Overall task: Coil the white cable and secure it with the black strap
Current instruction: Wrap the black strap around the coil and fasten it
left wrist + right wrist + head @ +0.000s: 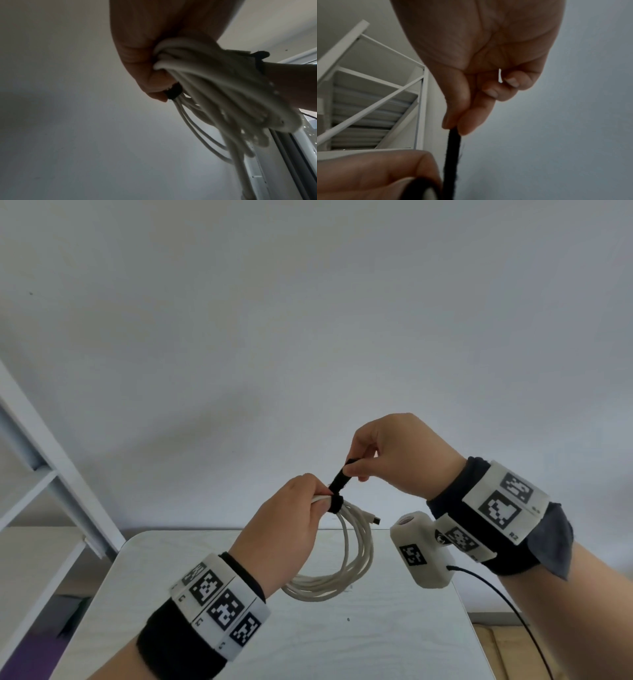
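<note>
The white cable (356, 556) hangs as a coil of several loops above the table. My left hand (294, 515) grips the top of the bundle, fingers curled round it. The black strap (337, 491) is wrapped round the bundle beside my left thumb, and its free end stands up and to the right. My right hand (356, 467) pinches that free end between thumb and forefinger. A metal plug (375, 521) sticks out of the coil to the right. The left wrist view shows the loops (214, 83) bunched in my fist with the strap (173, 92) below. In the right wrist view the strap (453, 152) runs taut from my fingertips.
A pale wooden table (308, 642) lies below the hands. A white metal shelf frame (51, 474) stands at the left against a plain wall. A black wire (507, 601) trails from the right wrist camera (419, 549) past the table's right edge.
</note>
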